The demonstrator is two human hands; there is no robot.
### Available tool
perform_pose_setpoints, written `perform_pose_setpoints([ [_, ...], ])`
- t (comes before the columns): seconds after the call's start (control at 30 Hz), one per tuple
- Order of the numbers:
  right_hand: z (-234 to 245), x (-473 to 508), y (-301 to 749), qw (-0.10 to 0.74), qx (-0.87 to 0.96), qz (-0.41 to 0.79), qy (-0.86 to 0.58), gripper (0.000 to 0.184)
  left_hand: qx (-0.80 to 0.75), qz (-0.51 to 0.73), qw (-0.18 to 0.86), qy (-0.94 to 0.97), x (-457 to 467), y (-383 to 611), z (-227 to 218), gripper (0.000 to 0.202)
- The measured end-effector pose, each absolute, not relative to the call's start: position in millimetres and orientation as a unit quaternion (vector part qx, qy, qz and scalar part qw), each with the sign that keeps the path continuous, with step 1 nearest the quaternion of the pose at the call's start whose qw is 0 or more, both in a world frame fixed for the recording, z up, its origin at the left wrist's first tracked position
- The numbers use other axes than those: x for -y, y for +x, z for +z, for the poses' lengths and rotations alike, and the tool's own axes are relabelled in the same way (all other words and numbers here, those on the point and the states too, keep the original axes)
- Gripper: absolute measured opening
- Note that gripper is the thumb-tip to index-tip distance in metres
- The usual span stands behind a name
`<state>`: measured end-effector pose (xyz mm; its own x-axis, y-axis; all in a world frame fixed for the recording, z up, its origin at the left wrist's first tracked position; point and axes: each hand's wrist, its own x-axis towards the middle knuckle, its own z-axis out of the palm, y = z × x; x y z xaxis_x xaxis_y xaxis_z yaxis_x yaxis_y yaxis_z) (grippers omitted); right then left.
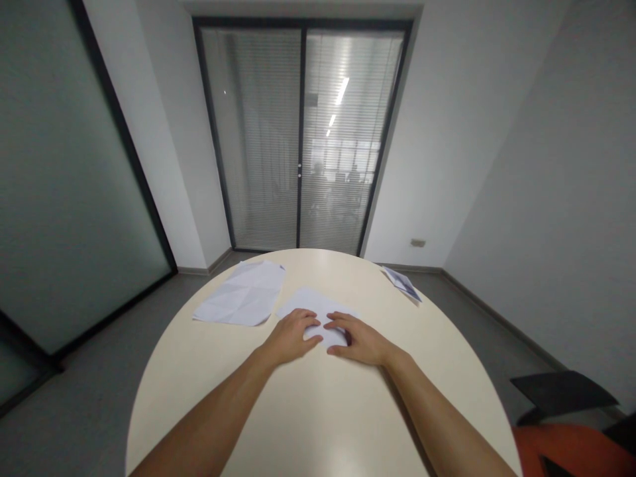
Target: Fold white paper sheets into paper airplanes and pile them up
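Observation:
A white sheet of paper [312,306] lies on the round cream table [318,411], just past the middle. My left hand [291,336] rests on its near left part, fingers stretched flat and pressing down. My right hand [355,338] lies on the near right part of the same sheet, fingers also extended and flat, fingertips almost touching those of the left. Both forearms reach in from the bottom edge.
A creased white sheet [243,295] lies to the left of my hands. A small folded paper [403,283] sits at the table's far right edge. A dark and orange chair [571,424] stands at the lower right. Glass doors [301,132] with blinds are behind the table.

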<state>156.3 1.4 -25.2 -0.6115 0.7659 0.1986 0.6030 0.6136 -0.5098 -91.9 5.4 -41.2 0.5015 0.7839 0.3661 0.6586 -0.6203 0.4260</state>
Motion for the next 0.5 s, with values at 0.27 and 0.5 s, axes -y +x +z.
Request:
perform_pose_setpoints([
  [0.27, -24, -6, 169, 0.188, 0.857, 0.213, -0.429, 0.062, -0.430, 0.278, 0.101, 0.853, -5, -96, -42, 0.035],
  [0.5, -28, -9, 168, 0.223, 0.857, 0.196, -0.420, 0.052, -0.377, 0.274, 0.101, 0.879, -6, -98, -42, 0.034],
])
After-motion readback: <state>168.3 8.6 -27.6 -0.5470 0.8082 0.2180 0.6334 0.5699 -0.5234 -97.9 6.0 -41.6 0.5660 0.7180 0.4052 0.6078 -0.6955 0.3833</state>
